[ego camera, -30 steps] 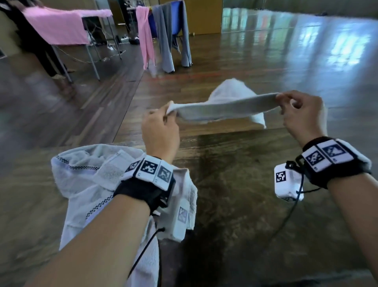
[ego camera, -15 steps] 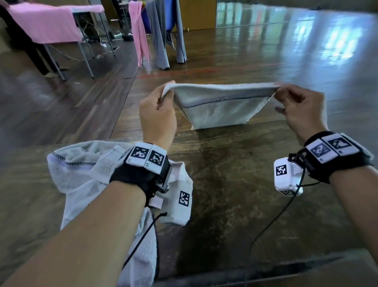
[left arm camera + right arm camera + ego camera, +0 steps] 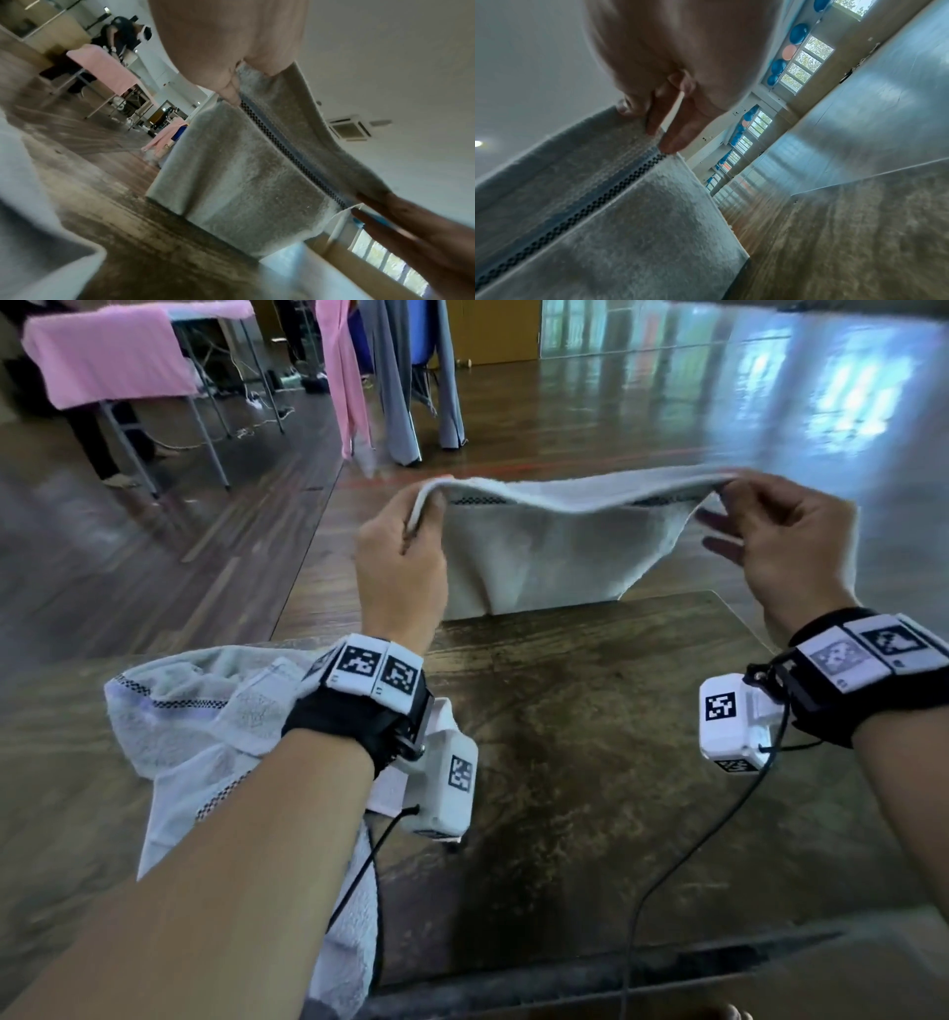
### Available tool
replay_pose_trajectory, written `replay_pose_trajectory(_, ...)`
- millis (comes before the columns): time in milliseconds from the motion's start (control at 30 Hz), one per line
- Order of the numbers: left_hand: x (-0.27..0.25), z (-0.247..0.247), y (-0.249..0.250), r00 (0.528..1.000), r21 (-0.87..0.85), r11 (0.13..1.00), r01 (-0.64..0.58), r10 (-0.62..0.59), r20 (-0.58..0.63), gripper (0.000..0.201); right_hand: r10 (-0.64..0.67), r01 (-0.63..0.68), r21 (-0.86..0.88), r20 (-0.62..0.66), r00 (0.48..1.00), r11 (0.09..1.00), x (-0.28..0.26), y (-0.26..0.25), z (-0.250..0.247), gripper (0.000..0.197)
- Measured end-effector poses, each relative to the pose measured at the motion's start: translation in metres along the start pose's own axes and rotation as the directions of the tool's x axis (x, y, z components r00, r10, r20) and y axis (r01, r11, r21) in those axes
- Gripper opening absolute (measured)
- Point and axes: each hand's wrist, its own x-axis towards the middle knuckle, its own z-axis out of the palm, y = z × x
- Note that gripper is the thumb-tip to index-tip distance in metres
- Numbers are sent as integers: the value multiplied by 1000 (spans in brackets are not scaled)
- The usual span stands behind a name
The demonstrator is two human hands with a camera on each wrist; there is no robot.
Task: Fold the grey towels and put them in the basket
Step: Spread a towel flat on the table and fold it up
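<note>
Crumpled grey towel point(image 3: 205, 737) lies at worktop point(image 3: 590, 762) left edge, under left forearm. Left hand point(image 3: 400, 562) raised above worktop, back toward camera, fingers point(image 3: 231, 89) pinching left top corner of second grey towel point(image 3: 544, 557). Towel stretched between both hands, top hem sagging slightly, body hanging down, lower edge at far worktop edge. Right hand point(image 3: 785, 546) at same height, thumb and forefinger pinching right top corner, remaining fingers point(image 3: 677, 130) extended loosely.
</note>
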Motion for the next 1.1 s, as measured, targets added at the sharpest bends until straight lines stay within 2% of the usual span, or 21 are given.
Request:
replay_pose_trajectory(33,-3,0,-5,999,164,986,11,-19,48,29,73,-72,-84,13,997,994,1,6,-2,13)
replay_pose_trajectory(67,-7,-1,-12,986,326,943,67,-113,125,35,171,-159,-204,39,985,966,1,14,-5,13)
replay_pose_trajectory(100,-13,-3,-21,943,466,876,128,-252,216,38,262,-225,-334,72,962,915,-2,23,-9,14)
replay_pose_trajectory(133,-21,-5,-31,874,585,799,143,-379,305,40,320,-241,-451,107,941,859,-6,32,-14,15)
replay_pose_trajectory(167,-29,-6,-40,808,660,743,111,-455,376,41,338,-194,-568,161,927,800,-11,40,-20,16)
replay_pose_trajectory(200,-35,-8,-46,762,694,716,75,-490,423,42,330,-94,-674,231,915,732,-17,46,-26,16)
replay_pose_trajectory(267,-41,-13,-50,718,674,736,69,-505,478,47,328,102,-812,342,881,574,-30,47,-38,14)
replay_pose_trajectory(333,-44,-19,-48,676,643,764,55,-503,539,43,344,150,-839,369,864,524,-43,44,-49,13)
replay_pose_trajectory(400,-46,-26,-45,618,620,782,67,-520,590,35,285,172,-818,376,882,549,-52,40,-61,16)
replay_pose_trajectory(467,-50,-33,-42,580,603,794,82,-529,619,30,218,179,-760,390,895,625,-62,32,-73,18)
replay_pose_trajectory(567,-54,-44,-28,575,587,808,57,-507,642,23,142,227,-672,447,883,705,-75,12,-84,13)
replay_pose_trajectory(633,-57,-54,-15,579,580,814,37,-490,652,19,159,208,-647,461,873,734,-84,-3,-87,11)
replay_pose_trajectory(700,-61,-66,-5,590,571,820,32,-477,652,17,168,223,-634,497,852,741,-95,-16,-90,18)
replay_pose_trajectory(800,-71,-78,6,590,515,857,2,-417,691,40,194,232,-628,534,823,743,-116,-30,-99,24)
replay_pose_trajectory(833,-73,-80,10,580,498,867,-1,-405,707,41,195,224,-625,529,826,747,-122,-34,-102,24)
replay_pose_trajectory(900,-79,-84,19,557,478,878,31,-413,721,42,203,198,-619,516,833,760,-134,-42,-109,24)
replay_pose_trajectory(967,-82,-87,26,535,453,882,129,-446,718,42,260,134,-615,507,822,777,-143,-50,-114,23)
replay_pose_trajectory(1000,-84,-90,29,507,439,877,195,-474,720,37,320,72,-608,510,798,790,-147,-54,-116,22)
replay_pose_trajectory(1033,-86,-92,33,450,441,853,278,-521,725,31,402,-14,-603,516,756,798,-152,-58,-118,22)
replay_pose_trajectory(1067,-90,-94,37,363,466,808,360,-582,728,26,491,-99,-611,519,700,786,-156,-61,-120,22)
replay_pose_trajectory(1100,-93,-96,41,254,514,749,418,-640,725,24,567,-157,-632,523,637,759,-159,-63,-123,21)
